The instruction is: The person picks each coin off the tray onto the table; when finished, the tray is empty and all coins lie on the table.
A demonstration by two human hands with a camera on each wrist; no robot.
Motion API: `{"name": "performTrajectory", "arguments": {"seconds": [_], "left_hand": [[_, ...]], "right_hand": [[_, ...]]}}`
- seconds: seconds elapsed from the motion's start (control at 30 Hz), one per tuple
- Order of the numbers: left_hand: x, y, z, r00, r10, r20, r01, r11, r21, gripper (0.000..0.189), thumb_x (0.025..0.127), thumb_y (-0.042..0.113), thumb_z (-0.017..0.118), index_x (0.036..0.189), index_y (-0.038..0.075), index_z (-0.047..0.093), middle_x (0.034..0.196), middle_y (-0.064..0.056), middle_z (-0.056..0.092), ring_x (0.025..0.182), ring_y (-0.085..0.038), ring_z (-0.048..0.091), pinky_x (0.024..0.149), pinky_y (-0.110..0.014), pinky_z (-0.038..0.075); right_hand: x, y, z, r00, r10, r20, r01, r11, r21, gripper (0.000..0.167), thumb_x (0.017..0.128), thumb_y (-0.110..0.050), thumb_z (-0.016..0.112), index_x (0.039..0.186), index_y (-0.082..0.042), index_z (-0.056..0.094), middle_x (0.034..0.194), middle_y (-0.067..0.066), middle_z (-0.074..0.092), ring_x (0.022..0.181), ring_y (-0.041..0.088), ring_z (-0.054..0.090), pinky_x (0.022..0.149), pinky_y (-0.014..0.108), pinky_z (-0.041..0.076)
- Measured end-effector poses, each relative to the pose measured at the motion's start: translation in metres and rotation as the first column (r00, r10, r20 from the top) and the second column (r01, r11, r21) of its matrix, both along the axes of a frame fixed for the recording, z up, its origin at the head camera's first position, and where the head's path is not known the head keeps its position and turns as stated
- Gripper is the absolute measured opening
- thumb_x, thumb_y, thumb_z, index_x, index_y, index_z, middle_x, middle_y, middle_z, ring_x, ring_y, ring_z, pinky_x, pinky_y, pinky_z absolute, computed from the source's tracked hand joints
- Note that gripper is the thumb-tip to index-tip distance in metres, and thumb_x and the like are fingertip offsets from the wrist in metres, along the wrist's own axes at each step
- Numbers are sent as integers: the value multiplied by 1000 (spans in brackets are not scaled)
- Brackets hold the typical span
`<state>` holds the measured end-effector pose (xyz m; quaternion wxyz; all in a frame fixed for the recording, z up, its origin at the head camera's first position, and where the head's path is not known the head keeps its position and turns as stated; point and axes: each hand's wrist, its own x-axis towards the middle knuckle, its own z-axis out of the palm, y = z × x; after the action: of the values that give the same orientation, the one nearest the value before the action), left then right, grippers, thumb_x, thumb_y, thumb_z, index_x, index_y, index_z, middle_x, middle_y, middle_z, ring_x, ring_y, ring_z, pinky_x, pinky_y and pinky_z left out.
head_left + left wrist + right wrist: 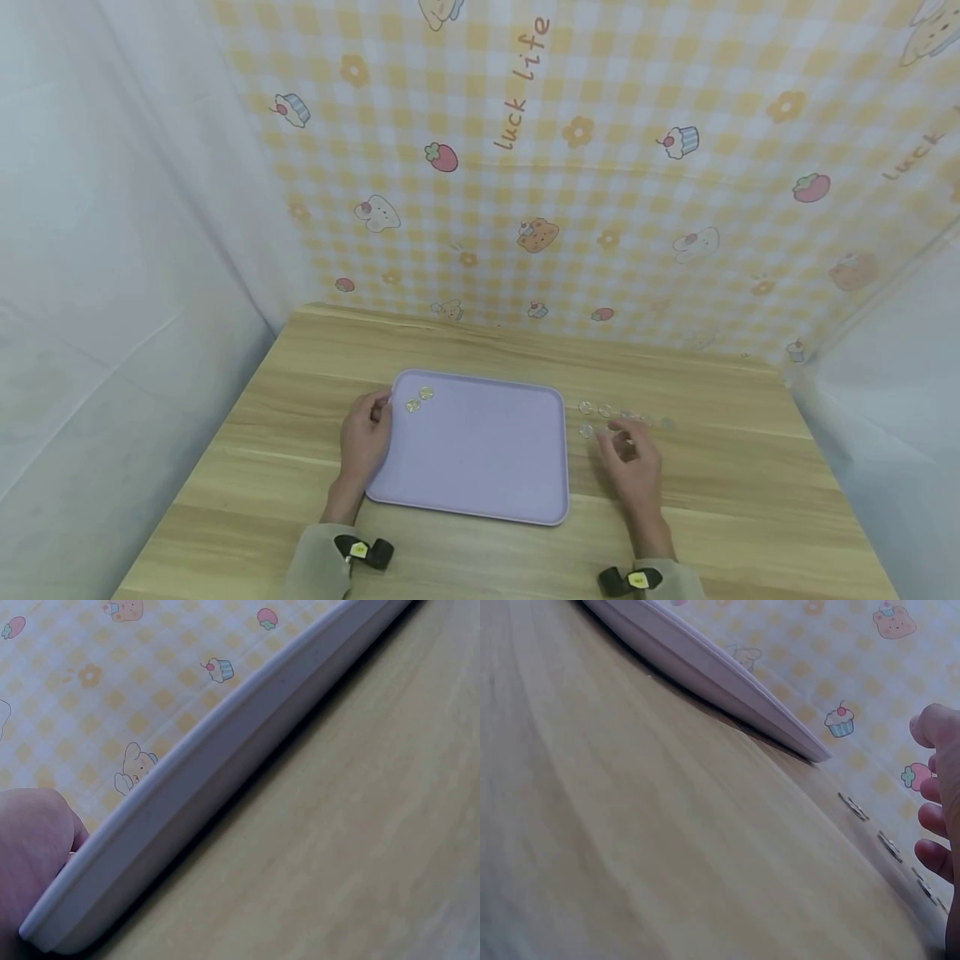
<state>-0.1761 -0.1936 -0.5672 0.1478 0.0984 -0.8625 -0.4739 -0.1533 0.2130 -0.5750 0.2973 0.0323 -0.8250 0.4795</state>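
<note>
A shallow lilac tray (480, 450) with a raised rim lies on the wooden table. Two small round gold-toned discs, one nearer (413, 406) and one farther (426, 393), sit in its far left corner. My left hand (364, 437) holds the tray's left edge, thumb and fingers curled at the rim; the left wrist view shows part of that hand (34, 832) by the tray wall. On the right, my right hand (633, 462) hovers with loosely bent fingers over several clear-looking discs (586, 407), partly covering them. Nothing shows between its fingers (932, 817).
The wooden table (712, 500) extends around the tray on every side. A yellow checked cloth (480, 192) hangs behind its far edge. White sheets hang at the left (112, 250) and right (892, 392). Each wrist carries a small black camera strap.
</note>
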Motion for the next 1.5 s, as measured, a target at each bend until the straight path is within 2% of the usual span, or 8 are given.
{"name": "performTrajectory", "arguments": {"seconds": [0.27,0.37,0.53,0.63,0.83,1.07,1.27,1.5], "left_hand": [[0,1,-1,1000,6,-19,-6,1000,-4,24,98,11,57,119,4,67,98,-8,65,81,-18,57,66,-22,48],[0,1,-2,1000,5,-29,-5,1000,-8,24,98,11,58,119,3,67,97,-9,65,81,-18,57,66,-21,48],[1,1,-2,999,8,-31,-8,1000,-3,24,98,11,58,118,3,68,97,-9,65,81,-18,57,66,-22,47],[1,1,-2,1000,10,-22,-11,1000,-3,24,98,11,58,119,3,67,98,-9,65,81,-18,57,67,-22,48],[0,2,-3,1000,7,-15,-7,1000,1,24,98,12,58,119,4,67,99,-8,65,82,-18,58,68,-22,48],[0,0,-4,1000,2,-16,-2,1000,4,25,98,11,58,121,5,67,99,-8,65,82,-17,57,67,-21,48],[-1,-1,-5,1000,9,-7,-9,1000,-2,24,98,13,58,120,6,67,98,-6,65,82,-16,56,67,-21,48],[0,-1,-3,1000,2,-16,-2,1000,8,23,98,12,58,119,6,67,99,-7,65,82,-17,58,67,-22,48]], "right_hand": [[11,-26,34,998,55,10,-55,998,-5,22,79,9,74,101,9,69,86,18,63,70,3,55,60,11,46],[13,-32,39,999,53,9,-53,999,-12,21,79,10,74,99,7,69,85,17,62,71,8,55,60,11,46],[9,-39,35,997,77,-8,-77,996,-33,21,79,12,73,99,8,68,86,18,63,73,14,55,61,13,47],[4,-41,24,995,97,7,-96,994,-56,22,80,11,73,101,9,68,88,19,64,74,9,54,61,14,47],[-3,-40,5,992,119,39,-115,990,-87,22,83,4,74,104,-4,71,93,9,65,77,1,54,63,14,47],[5,-63,43,992,106,62,-101,991,-83,20,80,9,74,100,7,70,91,17,67,75,13,56,63,16,48],[1,-72,45,992,100,71,-98,995,-30,19,80,6,75,99,7,70,85,13,65,71,23,56,61,26,48],[-1,-80,49,989,146,12,-147,989,10,21,78,8,76,98,8,69,83,15,65,66,28,54,57,24,47]]}}
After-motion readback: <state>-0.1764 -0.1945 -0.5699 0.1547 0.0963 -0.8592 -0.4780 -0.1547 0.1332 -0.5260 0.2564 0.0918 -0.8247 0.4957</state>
